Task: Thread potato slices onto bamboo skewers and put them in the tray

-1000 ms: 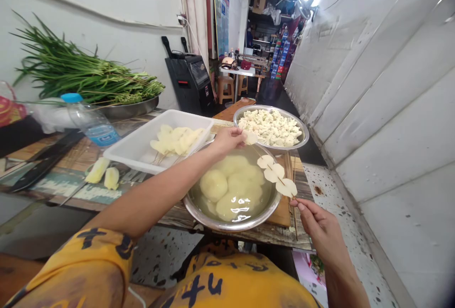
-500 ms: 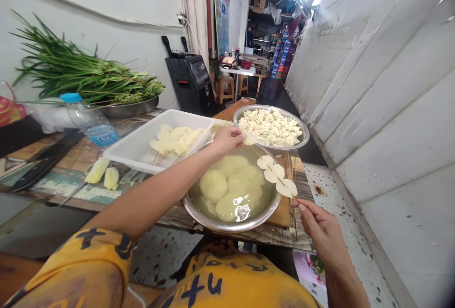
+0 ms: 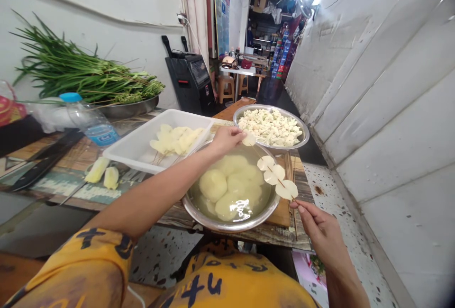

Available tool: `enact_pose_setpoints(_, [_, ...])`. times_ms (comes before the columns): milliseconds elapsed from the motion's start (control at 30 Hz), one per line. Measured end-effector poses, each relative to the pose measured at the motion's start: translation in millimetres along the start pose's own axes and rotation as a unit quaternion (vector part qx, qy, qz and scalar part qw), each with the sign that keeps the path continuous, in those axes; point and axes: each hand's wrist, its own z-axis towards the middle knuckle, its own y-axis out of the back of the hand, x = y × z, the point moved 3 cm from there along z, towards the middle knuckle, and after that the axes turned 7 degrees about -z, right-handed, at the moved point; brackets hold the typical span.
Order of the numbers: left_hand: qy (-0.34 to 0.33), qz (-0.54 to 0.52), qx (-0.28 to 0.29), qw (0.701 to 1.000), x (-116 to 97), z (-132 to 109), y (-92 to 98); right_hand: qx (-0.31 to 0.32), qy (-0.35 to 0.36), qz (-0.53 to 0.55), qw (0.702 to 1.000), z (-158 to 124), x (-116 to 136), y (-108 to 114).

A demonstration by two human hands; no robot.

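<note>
My right hand [image 3: 318, 225] pinches the lower end of a thin wooden skewer [image 3: 260, 153] that slants up to the left. Three pale potato slices [image 3: 274, 174] are threaded along it near that hand. At the skewer's upper end, my left hand [image 3: 229, 138] is closed on another potato slice [image 3: 249, 138]. Below the skewer stands a metal basin [image 3: 192, 213] of cloudy water, where several potato slices [image 3: 213, 185] lie under the surface. A white plastic tub [image 3: 131, 154] to the left holds more skewered potato slices [image 3: 174, 138].
Behind the basin sits a metal bowl of cauliflower florets [image 3: 272, 125]. Loose skewers [image 3: 295, 175] lie on a board at the right. To the left are a water bottle [image 3: 94, 123], a long dark knife [image 3: 42, 161], two pale vegetable pieces [image 3: 103, 174] and a heap of garlic chives [image 3: 88, 73].
Hardly anything differs. The upper slice and my left hand have shifted very slightly; both hands keep their hold.
</note>
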Motion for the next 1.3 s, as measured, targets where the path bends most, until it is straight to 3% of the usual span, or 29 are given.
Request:
enact_pose_setpoints(200, [-0.101,0.095,0.041,0.989,-6.8,-1.6,-3.5,-0.04,0.036,-0.035,0.998,-0.9,11.2,-0.7])
enact_pose_setpoints(433, [-0.08,0.113,0.06,0.989,-8.0,-0.8,-4.7,-0.036,-0.001,-0.012,0.999,-0.4,9.3,-3.3])
enact_pose_setpoints(567, [-0.058,0.09,0.063,0.992,-3.7,1.0,-3.8,0.012,-0.058,0.144,0.988,1.0,2.5,-11.2])
enact_pose_setpoints(667, [-0.062,0.079,0.091,0.991,-6.2,-1.3,-5.8,0.11,-0.126,0.319,0.933,2.1,-1.4,-23.3])
enact_pose_setpoints(733, [-0.084,0.094,0.079,0.989,-10.9,-3.5,-6.4,0.132,-0.141,0.367,0.91,2.6,-2.1,-27.6])
enact_pose_setpoints(833, [-0.115,0.124,0.015,0.985,-16.2,-5.4,-5.5,0.066,-0.115,0.288,0.948,2.6,-3.0,-25.0])
enact_pose_setpoints(933, [-0.099,0.111,-0.013,0.989,-12.5,-4.5,-6.0,-0.003,-0.059,0.145,0.988,0.3,-1.5,-19.4])
enact_pose_setpoints(1033, [-0.018,0.009,-0.009,1.0,-3.5,-2.7,-7.9,-0.02,-0.017,0.083,0.996,-1.9,-0.9,-16.6])
enact_pose_setpoints(1133, [0.076,-0.112,-0.01,0.991,0.7,-3.5,-10.9,-0.013,0.0,0.073,0.997,-2.2,-2.2,-16.1])
enact_pose_setpoints(1300, [0.128,-0.203,-0.019,0.971,-2.5,-5.5,-14.3,-0.056,0.082,-0.009,0.995,-1.4,3.8,-16.0])
